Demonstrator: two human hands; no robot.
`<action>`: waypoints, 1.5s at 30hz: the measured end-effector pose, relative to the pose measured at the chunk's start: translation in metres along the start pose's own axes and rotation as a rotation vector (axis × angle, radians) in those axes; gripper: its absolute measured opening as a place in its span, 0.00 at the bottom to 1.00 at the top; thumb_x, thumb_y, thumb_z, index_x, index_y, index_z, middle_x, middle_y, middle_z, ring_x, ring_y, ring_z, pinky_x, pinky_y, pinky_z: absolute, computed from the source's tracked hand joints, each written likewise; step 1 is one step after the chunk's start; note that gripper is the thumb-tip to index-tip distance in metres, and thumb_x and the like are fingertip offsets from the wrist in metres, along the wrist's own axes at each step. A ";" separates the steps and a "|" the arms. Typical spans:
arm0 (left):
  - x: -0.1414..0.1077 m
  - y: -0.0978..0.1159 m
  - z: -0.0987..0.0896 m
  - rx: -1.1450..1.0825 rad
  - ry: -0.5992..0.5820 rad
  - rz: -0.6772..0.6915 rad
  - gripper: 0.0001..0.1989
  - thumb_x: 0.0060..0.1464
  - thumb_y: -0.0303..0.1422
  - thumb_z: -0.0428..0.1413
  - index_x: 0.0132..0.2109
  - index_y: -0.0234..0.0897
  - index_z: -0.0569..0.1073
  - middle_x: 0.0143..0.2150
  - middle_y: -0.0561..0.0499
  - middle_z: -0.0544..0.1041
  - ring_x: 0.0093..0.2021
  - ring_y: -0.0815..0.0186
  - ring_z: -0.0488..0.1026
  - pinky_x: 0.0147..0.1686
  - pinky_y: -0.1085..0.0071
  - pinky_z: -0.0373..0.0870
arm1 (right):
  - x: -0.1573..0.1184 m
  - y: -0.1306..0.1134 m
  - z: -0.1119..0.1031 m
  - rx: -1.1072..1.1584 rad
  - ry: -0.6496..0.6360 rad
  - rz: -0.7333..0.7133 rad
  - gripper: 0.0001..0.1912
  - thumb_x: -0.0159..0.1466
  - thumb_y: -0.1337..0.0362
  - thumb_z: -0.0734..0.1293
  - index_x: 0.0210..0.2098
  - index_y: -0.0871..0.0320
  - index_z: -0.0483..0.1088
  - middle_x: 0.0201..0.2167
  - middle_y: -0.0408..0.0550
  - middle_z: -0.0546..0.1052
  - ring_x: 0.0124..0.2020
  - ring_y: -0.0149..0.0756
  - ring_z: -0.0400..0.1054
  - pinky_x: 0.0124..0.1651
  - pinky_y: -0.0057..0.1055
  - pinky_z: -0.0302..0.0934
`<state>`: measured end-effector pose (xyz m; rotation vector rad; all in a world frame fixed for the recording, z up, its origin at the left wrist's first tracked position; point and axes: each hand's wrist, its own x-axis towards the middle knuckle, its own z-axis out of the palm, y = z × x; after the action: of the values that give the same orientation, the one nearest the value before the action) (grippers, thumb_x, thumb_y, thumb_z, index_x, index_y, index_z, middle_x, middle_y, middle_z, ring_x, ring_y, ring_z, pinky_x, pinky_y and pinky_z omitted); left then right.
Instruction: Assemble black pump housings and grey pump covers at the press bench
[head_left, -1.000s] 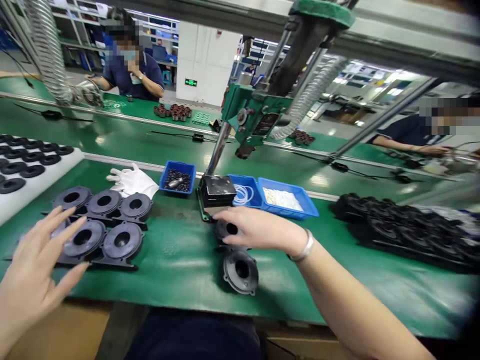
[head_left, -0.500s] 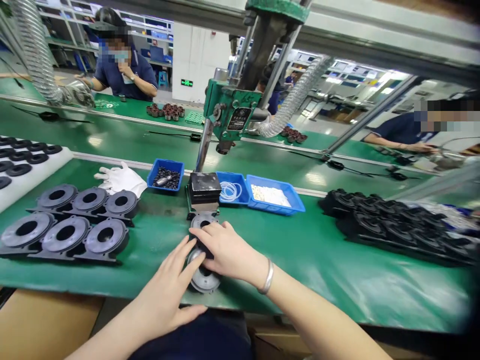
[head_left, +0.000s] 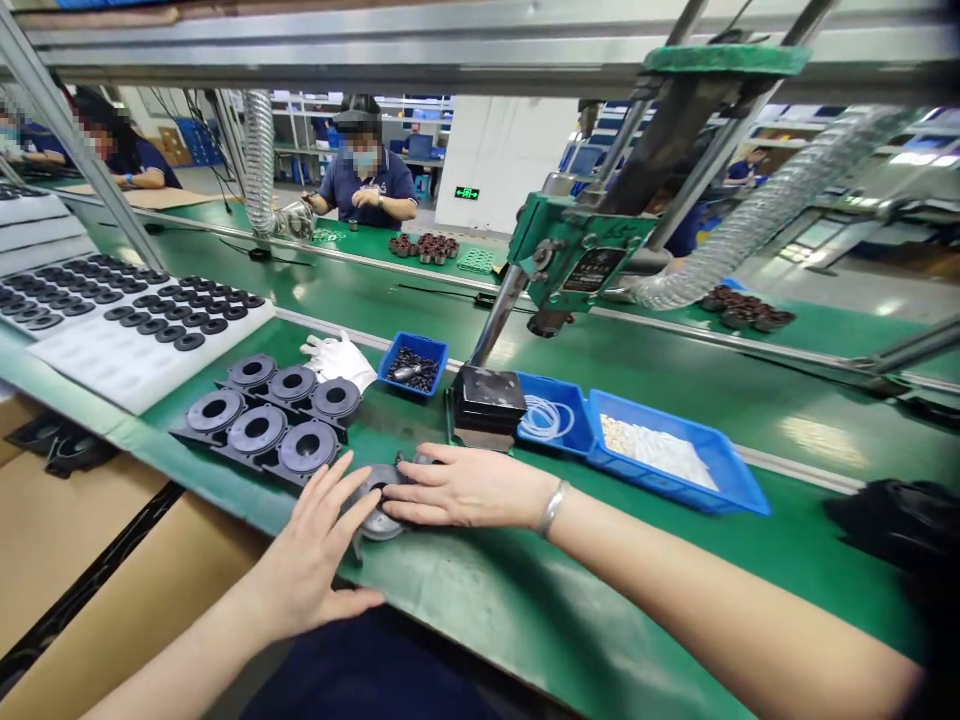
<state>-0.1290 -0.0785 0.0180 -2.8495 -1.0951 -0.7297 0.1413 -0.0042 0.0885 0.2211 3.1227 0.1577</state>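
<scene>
Two grey-and-black round plastic housings with centre holes lie on the green bench between my hands. The nearer housing [head_left: 384,527] is partly covered by fingers; the farther one is mostly hidden under my right hand. My left hand [head_left: 319,550] has its fingers stretched apart, their tips at the left side of the nearer housing. From the right, my right hand [head_left: 469,487] lies over both housings, fingers extended flat across them. Just to the left stand two rows of similar housings [head_left: 257,428]. Behind my right hand is the black base block [head_left: 489,395] of a green hand press [head_left: 577,255].
A blue bin [head_left: 413,362] holds small black parts, another [head_left: 555,410] coiled clear tubing, a third [head_left: 675,450] pale pieces. White gloves [head_left: 339,360] lie behind the housings. Black rings [head_left: 176,312] sit on white foam at left. Co-workers sit across the bench.
My view has turned left. Both hands and the two housings have shifted left, away from the press base and close to the rows of housings. My right hand's fingers are straighter.
</scene>
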 end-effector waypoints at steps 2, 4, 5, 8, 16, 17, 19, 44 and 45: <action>0.006 -0.003 -0.005 -0.006 -0.108 0.006 0.46 0.53 0.43 0.62 0.71 0.35 0.48 0.72 0.36 0.50 0.73 0.44 0.42 0.67 0.43 0.55 | -0.003 0.009 -0.001 -0.044 -0.017 -0.020 0.23 0.73 0.69 0.53 0.64 0.47 0.58 0.67 0.43 0.63 0.65 0.38 0.59 0.62 0.40 0.59; 0.010 -0.002 -0.004 -0.020 -0.173 0.008 0.47 0.52 0.43 0.63 0.71 0.36 0.49 0.73 0.37 0.48 0.73 0.46 0.43 0.66 0.46 0.60 | -0.006 0.011 0.000 -0.069 0.040 0.102 0.23 0.72 0.70 0.53 0.65 0.51 0.59 0.67 0.48 0.62 0.63 0.42 0.61 0.58 0.44 0.63; 0.011 -0.001 -0.002 -0.023 -0.185 0.007 0.47 0.52 0.44 0.64 0.71 0.37 0.50 0.73 0.38 0.49 0.73 0.47 0.45 0.65 0.47 0.62 | -0.007 0.008 0.003 -0.067 0.096 0.215 0.23 0.72 0.71 0.54 0.64 0.55 0.59 0.66 0.53 0.64 0.63 0.44 0.62 0.56 0.46 0.65; 0.008 0.005 0.009 0.006 -0.165 -0.020 0.44 0.52 0.47 0.63 0.70 0.42 0.54 0.73 0.41 0.52 0.73 0.47 0.47 0.63 0.46 0.64 | -0.007 -0.012 0.018 0.020 0.309 0.608 0.19 0.71 0.68 0.56 0.60 0.63 0.63 0.59 0.62 0.71 0.59 0.45 0.65 0.56 0.47 0.66; 0.022 0.007 0.026 0.184 -0.078 -0.056 0.38 0.60 0.49 0.53 0.69 0.34 0.54 0.72 0.42 0.56 0.72 0.47 0.48 0.67 0.40 0.52 | 0.020 -0.015 0.071 0.241 0.362 0.733 0.24 0.72 0.66 0.53 0.67 0.60 0.55 0.68 0.56 0.59 0.72 0.44 0.45 0.71 0.56 0.48; 0.026 0.005 0.026 0.200 -0.070 -0.072 0.37 0.61 0.49 0.53 0.69 0.33 0.55 0.71 0.41 0.56 0.72 0.47 0.49 0.67 0.41 0.52 | 0.025 -0.004 0.072 0.255 0.360 0.718 0.24 0.73 0.66 0.53 0.67 0.60 0.56 0.68 0.56 0.60 0.71 0.42 0.46 0.71 0.56 0.46; 0.032 0.001 0.026 0.226 -0.047 -0.119 0.35 0.61 0.47 0.53 0.68 0.31 0.56 0.71 0.37 0.58 0.72 0.47 0.51 0.67 0.43 0.53 | 0.036 0.018 0.073 0.277 0.370 0.678 0.23 0.73 0.66 0.52 0.66 0.60 0.57 0.68 0.56 0.61 0.71 0.41 0.46 0.71 0.56 0.45; 0.021 -0.012 0.020 0.222 0.092 -0.180 0.30 0.60 0.53 0.50 0.57 0.33 0.70 0.65 0.40 0.69 0.66 0.50 0.62 0.69 0.45 0.45 | 0.061 0.052 0.090 0.591 0.617 0.469 0.17 0.72 0.65 0.54 0.55 0.51 0.68 0.60 0.49 0.72 0.64 0.39 0.61 0.71 0.57 0.41; 0.021 -0.012 0.021 0.217 0.097 -0.180 0.30 0.60 0.53 0.50 0.57 0.33 0.71 0.65 0.40 0.68 0.66 0.50 0.62 0.69 0.45 0.44 | 0.063 0.053 0.090 0.598 0.625 0.474 0.17 0.72 0.65 0.54 0.54 0.50 0.69 0.59 0.49 0.73 0.64 0.39 0.62 0.71 0.57 0.41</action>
<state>-0.1144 -0.0525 0.0057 -2.5337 -1.3385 -0.7001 0.0880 0.0654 0.0042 1.1067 3.5351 -0.8854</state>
